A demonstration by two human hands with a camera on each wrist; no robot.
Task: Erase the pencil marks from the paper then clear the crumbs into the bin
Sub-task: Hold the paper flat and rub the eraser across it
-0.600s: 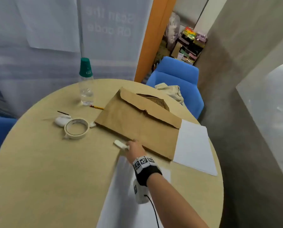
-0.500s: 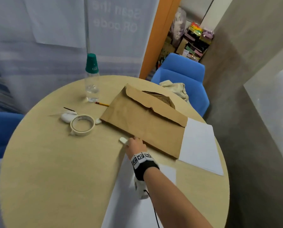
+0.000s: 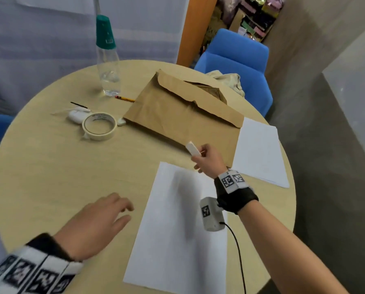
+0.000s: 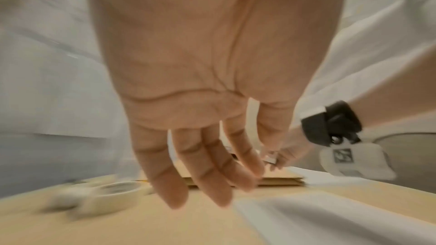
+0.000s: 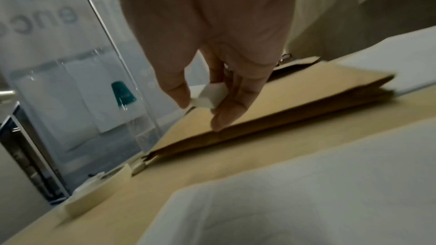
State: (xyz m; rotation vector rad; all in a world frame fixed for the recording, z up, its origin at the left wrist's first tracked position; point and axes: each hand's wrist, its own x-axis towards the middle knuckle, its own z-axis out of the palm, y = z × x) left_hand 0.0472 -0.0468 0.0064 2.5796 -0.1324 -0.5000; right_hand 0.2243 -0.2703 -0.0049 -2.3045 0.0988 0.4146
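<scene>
A white sheet of paper (image 3: 177, 234) lies on the round wooden table (image 3: 50, 166) in front of me; no pencil marks show on it from here. My right hand (image 3: 208, 160) pinches a white eraser (image 3: 192, 148) and holds it in the air just above the paper's far edge, near the brown envelope (image 3: 183, 115). In the right wrist view the eraser (image 5: 211, 97) sits between thumb and fingers. My left hand (image 3: 99, 221) hovers open over the table left of the paper, fingers spread and straight (image 4: 200, 174). No bin is in view.
A roll of masking tape (image 3: 99, 126), a small white case (image 3: 76, 115), a pencil (image 3: 124, 99) and a clear bottle with a green cap (image 3: 107, 60) stand at the table's far left. More white sheets (image 3: 260, 151) lie at the right edge. Blue chairs (image 3: 234, 60) stand around the table.
My right hand has lifted the eraser off the table and drawn it back toward the paper. My left hand has come into view on the left.
</scene>
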